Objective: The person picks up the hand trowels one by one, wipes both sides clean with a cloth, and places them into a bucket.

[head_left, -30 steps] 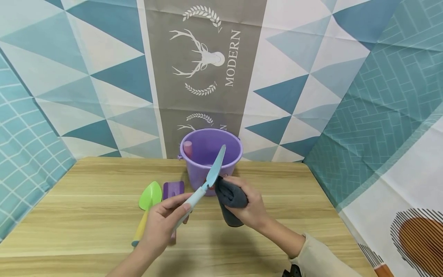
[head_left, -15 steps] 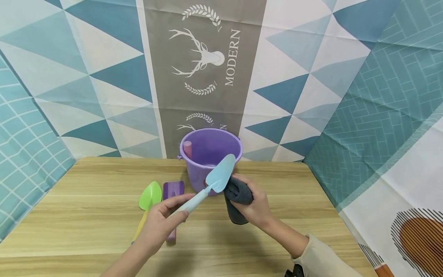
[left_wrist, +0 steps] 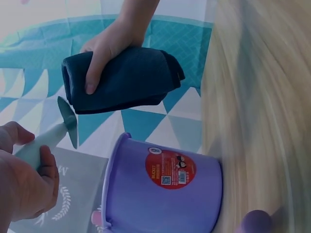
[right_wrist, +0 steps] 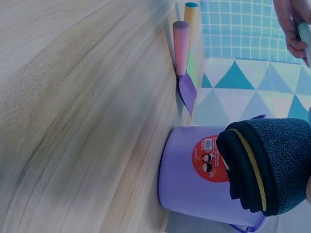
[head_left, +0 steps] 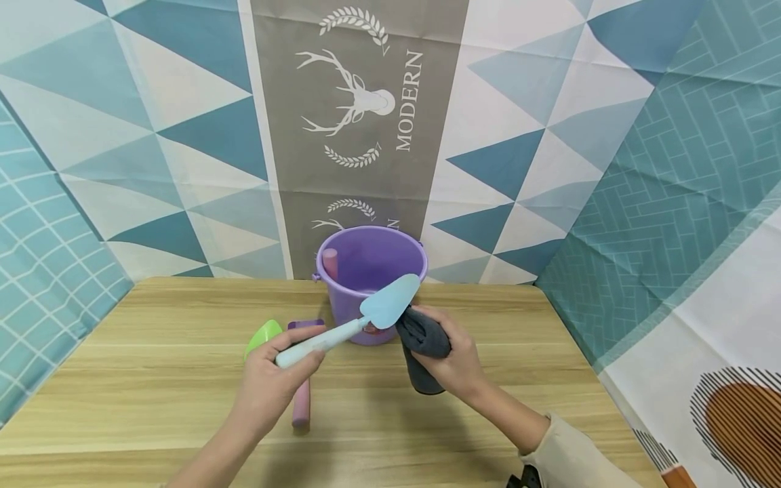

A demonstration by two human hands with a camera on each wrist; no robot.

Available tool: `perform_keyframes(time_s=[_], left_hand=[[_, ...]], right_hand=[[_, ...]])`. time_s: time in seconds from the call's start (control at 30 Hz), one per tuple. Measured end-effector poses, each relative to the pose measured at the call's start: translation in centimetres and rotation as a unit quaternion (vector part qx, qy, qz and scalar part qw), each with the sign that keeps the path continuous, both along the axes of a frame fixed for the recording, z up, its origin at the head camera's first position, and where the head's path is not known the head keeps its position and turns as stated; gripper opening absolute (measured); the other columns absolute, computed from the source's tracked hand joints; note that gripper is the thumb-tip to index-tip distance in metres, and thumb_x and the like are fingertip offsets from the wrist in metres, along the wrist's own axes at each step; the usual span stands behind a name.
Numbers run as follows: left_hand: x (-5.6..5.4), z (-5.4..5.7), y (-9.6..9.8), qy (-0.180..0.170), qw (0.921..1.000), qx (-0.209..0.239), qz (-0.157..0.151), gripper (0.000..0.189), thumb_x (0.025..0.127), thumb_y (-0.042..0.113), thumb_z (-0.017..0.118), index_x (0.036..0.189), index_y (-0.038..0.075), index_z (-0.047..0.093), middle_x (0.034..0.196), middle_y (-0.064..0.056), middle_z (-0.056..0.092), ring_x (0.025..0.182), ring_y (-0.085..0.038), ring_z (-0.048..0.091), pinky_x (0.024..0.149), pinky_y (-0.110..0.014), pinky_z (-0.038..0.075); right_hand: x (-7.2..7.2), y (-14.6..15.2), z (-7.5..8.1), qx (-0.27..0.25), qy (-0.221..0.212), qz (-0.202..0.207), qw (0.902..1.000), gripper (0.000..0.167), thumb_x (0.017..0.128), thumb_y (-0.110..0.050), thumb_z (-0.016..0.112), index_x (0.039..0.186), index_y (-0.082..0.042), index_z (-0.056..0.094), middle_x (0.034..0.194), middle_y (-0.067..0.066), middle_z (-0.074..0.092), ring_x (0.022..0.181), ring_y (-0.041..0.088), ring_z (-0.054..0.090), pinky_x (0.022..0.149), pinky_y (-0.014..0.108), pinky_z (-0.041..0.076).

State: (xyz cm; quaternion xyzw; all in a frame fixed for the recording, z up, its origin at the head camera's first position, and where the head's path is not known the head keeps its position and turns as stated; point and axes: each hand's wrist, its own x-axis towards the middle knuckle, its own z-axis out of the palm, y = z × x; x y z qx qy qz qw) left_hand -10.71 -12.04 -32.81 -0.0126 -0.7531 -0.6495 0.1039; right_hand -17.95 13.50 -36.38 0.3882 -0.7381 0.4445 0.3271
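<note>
My left hand (head_left: 277,373) grips the pale blue handle of a toy trowel (head_left: 390,301), its flat blade pointing up and to the right. In the head view the blade overlaps the front rim of the purple bucket (head_left: 342,305). My right hand (head_left: 454,356) holds a folded dark grey cloth (head_left: 424,339), its top fold right at the blade's lower edge. The left wrist view shows the cloth (left_wrist: 126,80) as a thick bundle with my thumb across it, beside the thin blade (left_wrist: 69,121). A red label (left_wrist: 170,167) marks the bucket's side.
A purple shovel with a pink handle (head_left: 302,405) lies on the wooden table (head_left: 152,379), left of the bucket. Beside it is a green spade (head_left: 264,335), partly hidden by my left hand; its yellow handle (right_wrist: 191,22) shows in the right wrist view. A pink stick end (head_left: 330,263) stands inside the bucket.
The trowel has turned from nearly edge-on to showing its broad face, and its blade has tipped down to the right. The right hand with the cloth has shifted slightly right.
</note>
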Motion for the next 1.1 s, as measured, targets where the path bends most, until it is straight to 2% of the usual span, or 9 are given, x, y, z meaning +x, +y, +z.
perform_keyframes(time_s=[0.13,0.27,0.47,0.63,0.8,0.93,1.1], left_hand=[[-0.5,0.4,-0.4,0.017,0.9998,0.000,0.010,0.032,0.082,0.013,0.072,0.112,0.004,0.065,0.096,0.006,0.063,0.080,-0.006,0.061,0.069,-0.020,0.054],[-1.0,0.7,-0.8,0.031,0.9992,-0.007,0.023,0.033,0.081,0.017,0.073,0.110,0.004,0.065,0.093,0.009,0.065,0.081,-0.004,0.062,0.068,-0.020,0.054],[-1.9,1.4,-1.0,0.086,0.9944,-0.043,0.044,0.026,0.079,0.012,0.074,0.104,0.006,0.068,0.088,0.014,0.065,0.071,-0.003,0.057,0.056,-0.018,0.050],[-2.6,2.1,-1.4,0.104,0.9898,-0.086,0.047,0.026,0.079,0.015,0.075,0.103,0.009,0.069,0.092,0.018,0.064,0.071,-0.003,0.055,0.054,-0.017,0.048],[-3.4,2.6,-1.8,0.132,0.9835,-0.115,0.045,0.026,0.078,0.014,0.075,0.103,0.010,0.070,0.095,0.008,0.060,0.077,-0.003,0.055,0.059,-0.015,0.050],[-4.0,2.8,-2.0,0.152,0.9776,-0.136,0.054,0.024,0.078,0.014,0.075,0.102,0.010,0.071,0.091,0.001,0.057,0.079,-0.004,0.053,0.063,-0.013,0.050],[-4.6,3.0,-2.0,0.148,0.9784,-0.135,0.052,0.024,0.081,0.015,0.073,0.103,0.008,0.069,0.093,-0.001,0.055,0.081,-0.005,0.054,0.066,-0.012,0.052]], right_hand=[[0.0,0.2,0.0,0.006,-0.002,0.001,1.0000,0.058,0.067,0.008,0.074,0.121,-0.003,0.057,0.114,0.017,0.063,0.110,0.018,0.060,0.097,0.020,0.044],[-0.1,0.5,0.0,0.022,0.003,0.014,0.9997,0.057,0.067,0.008,0.074,0.121,-0.003,0.057,0.114,0.017,0.062,0.108,0.021,0.060,0.098,0.022,0.045],[-0.2,0.9,-0.1,0.065,0.026,0.021,0.9974,0.055,0.070,0.001,0.076,0.121,-0.004,0.057,0.114,0.016,0.062,0.107,0.027,0.060,0.098,0.025,0.045],[-0.2,0.9,-0.1,0.101,0.036,0.029,0.9938,0.056,0.070,-0.001,0.077,0.121,-0.004,0.056,0.114,0.013,0.063,0.105,0.026,0.061,0.096,0.029,0.048],[-0.1,0.8,-0.1,0.137,0.035,0.038,0.9892,0.057,0.068,-0.001,0.078,0.121,-0.006,0.056,0.114,0.012,0.064,0.104,0.025,0.062,0.090,0.037,0.052],[0.0,0.9,-0.2,0.154,0.026,0.041,0.9869,0.057,0.069,-0.002,0.078,0.121,-0.008,0.056,0.116,0.011,0.064,0.105,0.024,0.062,0.089,0.038,0.052],[0.1,0.9,-0.3,0.165,0.014,0.040,0.9854,0.056,0.071,-0.005,0.079,0.121,-0.009,0.056,0.117,0.009,0.063,0.107,0.023,0.061,0.090,0.037,0.052]])
